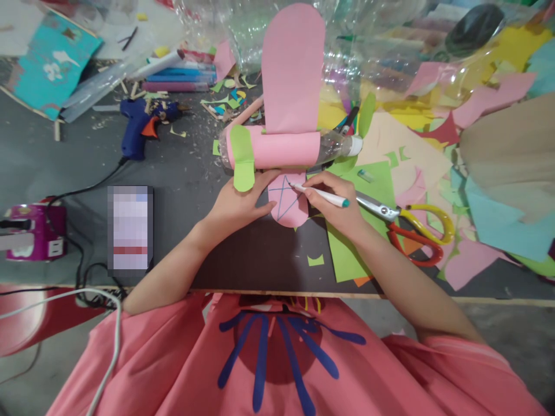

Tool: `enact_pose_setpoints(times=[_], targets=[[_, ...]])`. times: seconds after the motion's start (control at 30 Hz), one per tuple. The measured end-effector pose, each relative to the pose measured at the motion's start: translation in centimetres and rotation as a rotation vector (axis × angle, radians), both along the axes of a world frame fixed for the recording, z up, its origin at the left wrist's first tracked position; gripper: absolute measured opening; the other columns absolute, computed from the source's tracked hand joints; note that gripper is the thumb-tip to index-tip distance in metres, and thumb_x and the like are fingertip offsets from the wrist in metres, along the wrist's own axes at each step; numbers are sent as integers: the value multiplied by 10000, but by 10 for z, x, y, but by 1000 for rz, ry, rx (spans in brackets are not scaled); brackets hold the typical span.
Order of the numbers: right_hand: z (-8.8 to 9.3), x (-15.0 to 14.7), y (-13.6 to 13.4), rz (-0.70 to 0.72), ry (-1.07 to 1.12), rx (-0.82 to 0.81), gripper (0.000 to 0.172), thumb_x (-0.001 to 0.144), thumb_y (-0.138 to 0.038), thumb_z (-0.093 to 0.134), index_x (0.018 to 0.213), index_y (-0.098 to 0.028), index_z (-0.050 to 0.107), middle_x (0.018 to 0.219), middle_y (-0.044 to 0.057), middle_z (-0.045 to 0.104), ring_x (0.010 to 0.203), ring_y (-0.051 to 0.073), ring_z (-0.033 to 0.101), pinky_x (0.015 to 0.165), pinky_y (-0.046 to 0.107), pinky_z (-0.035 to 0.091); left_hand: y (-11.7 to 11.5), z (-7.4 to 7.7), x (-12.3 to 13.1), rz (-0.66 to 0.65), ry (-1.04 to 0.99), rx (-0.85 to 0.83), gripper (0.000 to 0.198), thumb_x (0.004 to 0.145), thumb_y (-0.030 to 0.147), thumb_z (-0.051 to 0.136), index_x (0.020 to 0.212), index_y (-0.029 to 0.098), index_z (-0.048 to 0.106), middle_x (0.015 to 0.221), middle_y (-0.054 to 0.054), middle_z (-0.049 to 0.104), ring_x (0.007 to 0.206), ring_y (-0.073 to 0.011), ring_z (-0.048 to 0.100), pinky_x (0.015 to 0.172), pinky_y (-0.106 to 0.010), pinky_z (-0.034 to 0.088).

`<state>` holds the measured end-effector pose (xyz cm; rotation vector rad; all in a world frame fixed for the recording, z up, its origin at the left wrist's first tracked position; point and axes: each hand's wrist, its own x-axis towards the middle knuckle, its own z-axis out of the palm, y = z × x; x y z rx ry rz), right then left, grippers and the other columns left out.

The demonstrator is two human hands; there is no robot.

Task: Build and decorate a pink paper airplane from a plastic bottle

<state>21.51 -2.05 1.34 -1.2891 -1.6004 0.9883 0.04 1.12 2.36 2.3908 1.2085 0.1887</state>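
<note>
A bottle wrapped in pink paper (286, 149) lies sideways, its white cap (356, 145) to the right, with a green paper strip (243, 153) round its left end. A long rounded pink paper wing (293, 66) extends from its far side. On the near side, a shorter pink paper wing (288, 215) bears a star drawn in blue-green lines. My right hand (336, 202) grips a white marker (327, 195) with a green end, its tip at the star's upper part. My left hand (243, 202) rests with thumb and fingers apart along that wing's left edge.
Scissors (390, 214) with yellow and red handles lie on green paper (351, 254) at right, amid paper scraps. At left are a blue glue gun (136, 124), a phone (130, 228) and a purple power adapter (37, 231) with cords. Clear plastic bottles (390, 63) crowd the back.
</note>
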Motion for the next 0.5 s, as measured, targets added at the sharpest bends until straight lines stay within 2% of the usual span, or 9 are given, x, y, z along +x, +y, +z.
enact_pose_setpoints(times=[0.23,0.5], targets=[[4,-2,0,-22,8,-18,105,745,-192,556,641,-194,550,571,-39,539,514,92,466,504,244,353,0,0,-1,7,20,3,556,854,346,565,1365,158,451,1114,-104,650,1015,-232,600,891,-350,474],[9,-4,0,-63,-24,-4,158,696,-183,507,540,-195,531,497,-36,544,470,91,438,470,245,320,0,0,-2,3,20,10,551,855,354,565,1362,171,451,1065,-91,649,983,-217,602,872,-333,476]])
